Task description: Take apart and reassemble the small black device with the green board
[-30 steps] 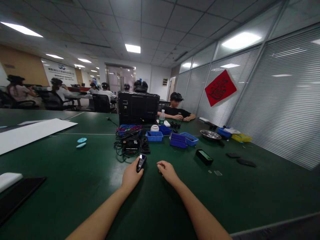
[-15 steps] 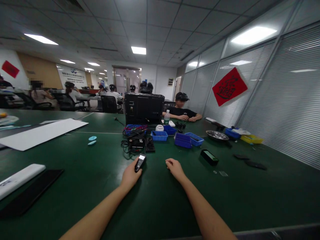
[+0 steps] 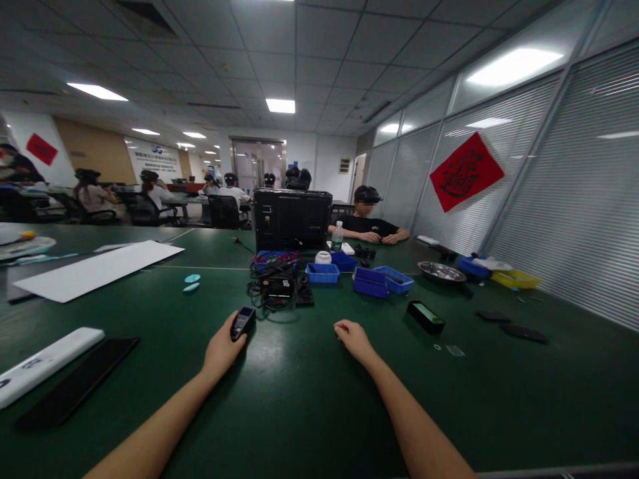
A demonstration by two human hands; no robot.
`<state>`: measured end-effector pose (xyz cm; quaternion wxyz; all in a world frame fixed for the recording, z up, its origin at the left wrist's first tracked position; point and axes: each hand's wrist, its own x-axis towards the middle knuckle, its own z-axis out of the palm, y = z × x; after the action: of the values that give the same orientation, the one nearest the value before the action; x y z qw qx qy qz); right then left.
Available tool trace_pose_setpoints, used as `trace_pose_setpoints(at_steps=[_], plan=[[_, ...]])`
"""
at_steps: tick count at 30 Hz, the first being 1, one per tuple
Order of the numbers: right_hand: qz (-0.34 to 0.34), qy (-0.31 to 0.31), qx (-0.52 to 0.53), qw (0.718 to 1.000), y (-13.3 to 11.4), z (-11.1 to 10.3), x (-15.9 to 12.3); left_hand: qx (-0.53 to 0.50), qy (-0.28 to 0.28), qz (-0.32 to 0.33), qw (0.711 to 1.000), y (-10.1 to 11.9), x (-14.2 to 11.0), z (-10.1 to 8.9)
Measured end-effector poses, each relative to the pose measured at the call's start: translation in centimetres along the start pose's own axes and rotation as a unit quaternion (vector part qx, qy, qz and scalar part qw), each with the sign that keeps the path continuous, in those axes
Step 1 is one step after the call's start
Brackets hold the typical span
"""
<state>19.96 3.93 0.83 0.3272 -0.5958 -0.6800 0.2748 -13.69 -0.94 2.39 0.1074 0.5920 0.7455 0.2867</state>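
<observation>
My left hand (image 3: 223, 349) is wrapped around a small black handheld device (image 3: 243, 324), which has a screen at its upper end and looks like a laser distance meter. The device is tilted above the green table (image 3: 299, 406), its screen facing up. To the right, my right hand (image 3: 355, 340) rests on the table with its fingers curled in, and nothing shows in it. Beyond and right of that hand lies a black box (image 3: 425, 316) with a green inside. A small ring (image 3: 437, 346) and a clear plastic piece (image 3: 454, 350) lie near the box.
Ahead stand a black case (image 3: 293, 219), tangled cables with a black unit (image 3: 277, 287), and blue trays (image 3: 322, 273). A metal pan (image 3: 442, 272) is at right. White and black long pieces (image 3: 77, 382) lie left. A person (image 3: 369, 223) sits across the table.
My left hand has moved left with the handheld device and turned it, so its screen now looks dark instead of bright. My right hand stays in place. The view has shifted slightly.
</observation>
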Motion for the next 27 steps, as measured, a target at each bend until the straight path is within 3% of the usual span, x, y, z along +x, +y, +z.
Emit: trace_pose_setpoints(at_steps=[9, 16, 22, 27], plan=[[-0.023, -0.01, -0.014, 1.0, 0.2, 0.0, 0.3, 0.048, 0.041, -0.106, 0.992, -4.2, 1.9, -3.7], [-0.036, -0.018, -0.028, 0.999, -0.1, -0.2, 0.2, 0.052, 0.056, -0.145, 0.986, -5.7, 2.8, -4.0], [-0.031, -0.017, -0.02, 0.999, 0.4, -0.2, 0.3, 0.044, 0.08, -0.134, 0.987, -5.6, 2.9, -4.1], [-0.03, -0.012, -0.025, 0.999, 0.4, -0.1, 0.4, 0.041, 0.092, -0.192, 0.976, -6.4, 3.7, -4.9]])
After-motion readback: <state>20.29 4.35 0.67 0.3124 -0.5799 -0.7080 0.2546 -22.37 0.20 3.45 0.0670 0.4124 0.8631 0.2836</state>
